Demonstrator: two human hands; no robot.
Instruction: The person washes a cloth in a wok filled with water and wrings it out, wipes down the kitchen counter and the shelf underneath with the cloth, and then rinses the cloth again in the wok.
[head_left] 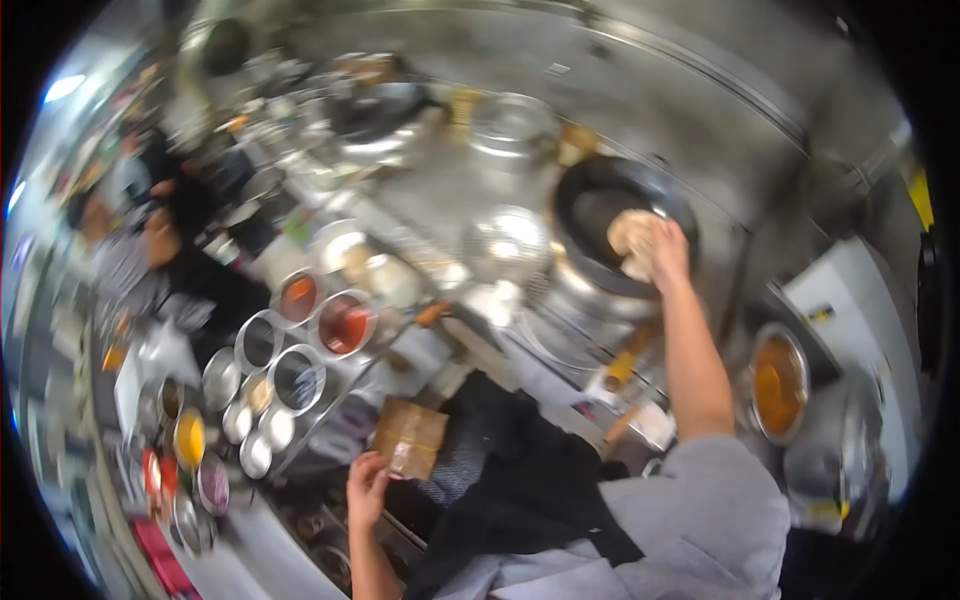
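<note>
My right hand (pixel 668 257) reaches out over a black wok (pixel 570 205) and is closed on a crumpled beige cloth (pixel 630 236). The cloth lies against the wok's inner side. The wok sits on a round metal burner stand (pixel 575 300). Low in the view, my left hand (pixel 368 488) has its fingers bent at the lower left corner of a flat brown square package (pixel 410 438). They seem to pinch its edge, though motion blur softens the details.
Bowls of red sauce (pixel 345 322), a yellow one (pixel 189 438) and several others crowd the left counter. A perforated metal strainer (pixel 505 243) stands left of the wok. At the right is a pot of orange liquid (pixel 778 385). Another person (pixel 130 255) stands far left.
</note>
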